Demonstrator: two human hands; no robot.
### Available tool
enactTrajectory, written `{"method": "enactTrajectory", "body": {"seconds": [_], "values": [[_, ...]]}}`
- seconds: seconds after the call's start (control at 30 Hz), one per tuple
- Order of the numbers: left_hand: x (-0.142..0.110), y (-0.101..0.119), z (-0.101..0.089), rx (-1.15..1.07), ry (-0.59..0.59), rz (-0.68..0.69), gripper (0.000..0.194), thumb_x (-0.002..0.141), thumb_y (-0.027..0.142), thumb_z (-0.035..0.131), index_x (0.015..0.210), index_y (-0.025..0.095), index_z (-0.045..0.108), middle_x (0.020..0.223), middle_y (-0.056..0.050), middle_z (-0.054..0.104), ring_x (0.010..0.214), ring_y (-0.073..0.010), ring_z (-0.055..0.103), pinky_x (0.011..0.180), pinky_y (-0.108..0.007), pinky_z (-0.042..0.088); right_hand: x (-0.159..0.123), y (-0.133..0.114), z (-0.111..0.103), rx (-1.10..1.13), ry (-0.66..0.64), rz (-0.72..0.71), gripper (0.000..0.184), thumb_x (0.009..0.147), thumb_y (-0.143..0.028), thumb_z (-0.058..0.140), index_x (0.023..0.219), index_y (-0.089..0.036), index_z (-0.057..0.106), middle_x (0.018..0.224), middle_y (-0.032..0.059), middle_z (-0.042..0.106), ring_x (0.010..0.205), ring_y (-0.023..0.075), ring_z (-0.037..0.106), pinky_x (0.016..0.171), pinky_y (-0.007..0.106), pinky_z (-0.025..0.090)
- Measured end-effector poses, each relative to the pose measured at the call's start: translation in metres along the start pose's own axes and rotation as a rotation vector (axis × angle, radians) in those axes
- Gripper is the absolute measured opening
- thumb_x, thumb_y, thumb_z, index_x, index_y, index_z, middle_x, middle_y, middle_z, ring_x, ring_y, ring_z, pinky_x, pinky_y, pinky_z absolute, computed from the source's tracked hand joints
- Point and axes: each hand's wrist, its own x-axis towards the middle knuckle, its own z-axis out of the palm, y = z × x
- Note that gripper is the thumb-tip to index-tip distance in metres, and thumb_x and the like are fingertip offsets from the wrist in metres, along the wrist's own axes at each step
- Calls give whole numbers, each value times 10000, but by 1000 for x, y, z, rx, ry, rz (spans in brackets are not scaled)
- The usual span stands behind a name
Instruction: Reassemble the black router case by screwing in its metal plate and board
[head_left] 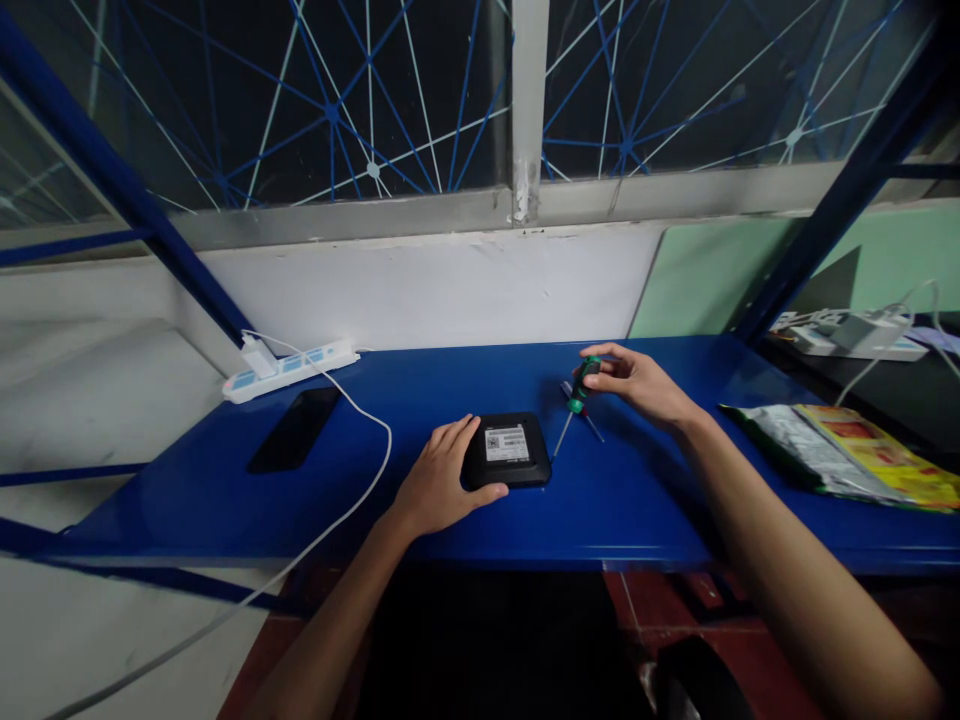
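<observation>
A flat black square device [495,476] with a white printed label lies on the blue table. My left hand [441,472] grips its left side, with fingers at the far left corner and the thumb along the near edge. My right hand [636,384] is closed around the green-and-black handle of a screwdriver [583,384]. The shaft slants down to the left, and its tip is at the device's right edge; whether it touches, I cannot tell. Behind the screwdriver lies a second, slimmer screwdriver [595,427], partly covered by it.
To the left lie a black phone [294,430] and a white power strip [292,371] with a charger plugged in. Its white cable [388,450] curves across the blue table [187,510] and over the front edge. A silver-and-yellow packet [851,450] lies at the right.
</observation>
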Motion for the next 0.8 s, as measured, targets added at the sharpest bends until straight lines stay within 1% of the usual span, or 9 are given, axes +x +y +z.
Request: {"method": "enactTrajectory", "body": {"seconds": [0.23, 0.37, 0.47, 0.67, 0.8], "values": [[0, 2, -2, 3, -16, -21, 980, 825, 740, 596, 1563, 195, 252, 1619, -127, 320, 1489, -353, 270, 1188, -557, 335, 0, 0, 0, 19, -3, -15, 507, 666, -399, 843, 1099, -227, 642, 922, 39, 725, 839, 199, 670, 884, 445, 549], [-1, 1, -1, -7, -10, -13, 969, 827, 739, 596, 1564, 210, 255, 1618, -130, 321, 1484, -362, 276, 1183, -569, 334, -1, -1, 1, 27, -9, -18, 491, 674, -377, 845, 1098, -233, 644, 908, 26, 718, 814, 178, 661, 865, 418, 553], [-1, 1, 0, -17, -6, -7, 969, 828, 746, 592, 1566, 220, 252, 1616, -130, 323, 1484, -367, 277, 1174, -579, 341, -2, -2, 3, 12, -12, -35, 477, 683, -378, 841, 1092, -233, 643, 899, 22, 710, 800, 177, 660, 851, 417, 552], [-1, 1, -1, -19, 5, -1, 965, 829, 748, 594, 1570, 235, 247, 1616, -122, 326, 1483, -374, 279, 1165, -584, 350, -9, -12, 8, -99, 1, -173, 495, 698, -444, 830, 1099, -230, 634, 902, 30, 705, 759, 176, 645, 773, 388, 539], [0, 4, -3, -5, -25, -16, 979, 832, 762, 575, 1570, 211, 243, 1622, -131, 311, 1485, -375, 273, 1178, -576, 332, -24, -17, 11, -134, 77, -238, 491, 688, -472, 846, 1068, -247, 632, 921, 38, 712, 803, 209, 668, 771, 390, 558]]}}
